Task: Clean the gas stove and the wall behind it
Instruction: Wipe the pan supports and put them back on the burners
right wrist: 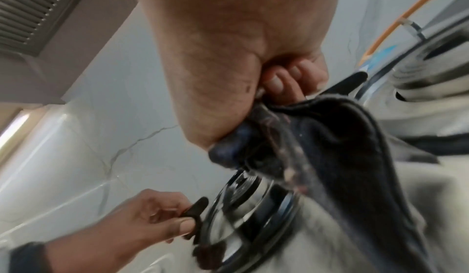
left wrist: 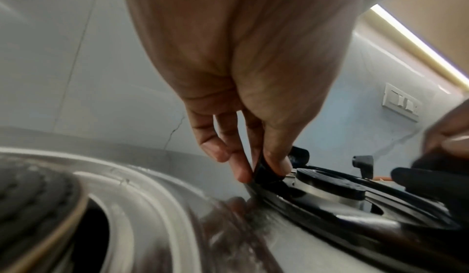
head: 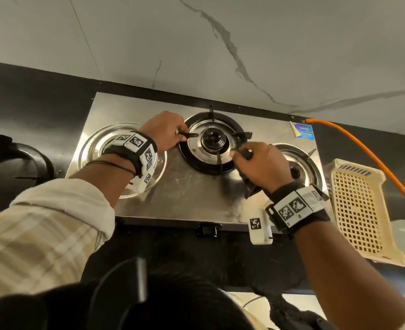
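A steel three-burner gas stove (head: 192, 201) stands against the marbled white wall (head: 196, 44). A black pan support (head: 196, 164) rings the middle burner (head: 213, 139). My left hand (head: 177, 134) pinches the support's left prong (left wrist: 266, 174) between thumb and fingers. My right hand (head: 242, 154) is at the ring's front right, its fingers curled round a dark cloth (right wrist: 330, 137) that hangs down onto the stove top. The right burner (head: 301, 167) is partly hidden behind that hand. The left burner's steel dish (head: 96, 144) has no support on it.
Another black pan support (head: 13, 158) lies on the dark counter left of the stove. A cream plastic basket (head: 358, 206) sits to the right. An orange gas hose (head: 363, 148) runs from the stove's back right corner, near a blue sticker (head: 303, 131).
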Available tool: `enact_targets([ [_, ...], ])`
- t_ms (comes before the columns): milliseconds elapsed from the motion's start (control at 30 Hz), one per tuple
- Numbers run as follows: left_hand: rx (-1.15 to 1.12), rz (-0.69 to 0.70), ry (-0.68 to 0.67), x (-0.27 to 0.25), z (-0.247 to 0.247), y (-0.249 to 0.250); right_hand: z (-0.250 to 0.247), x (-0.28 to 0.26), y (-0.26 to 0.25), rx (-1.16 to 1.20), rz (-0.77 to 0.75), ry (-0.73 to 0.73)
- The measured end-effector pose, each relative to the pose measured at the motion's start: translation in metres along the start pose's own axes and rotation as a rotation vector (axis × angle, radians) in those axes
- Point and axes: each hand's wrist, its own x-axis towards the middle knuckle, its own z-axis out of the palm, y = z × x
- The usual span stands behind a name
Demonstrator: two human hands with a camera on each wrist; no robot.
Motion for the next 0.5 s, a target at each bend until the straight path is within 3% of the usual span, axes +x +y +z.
enact_targets([
  [67,0.015,0.016,-0.023,0.005,-0.002,-0.001,-0.008,0.015,0.001,-0.074,0.047,0.106],
  [200,0.001,0.032,-0.012,0.012,-0.003,-0.004,-0.018,0.040,-0.003,-0.238,0.114,0.040],
  [333,0.013,0.040,-0.023,0.014,-0.005,-0.007,-0.020,0.051,-0.003,-0.296,0.080,0.169],
  [500,0.020,0.073,-0.054,0.019,-0.014,-0.007,-0.021,0.056,0.001,-0.368,0.041,0.009],
])
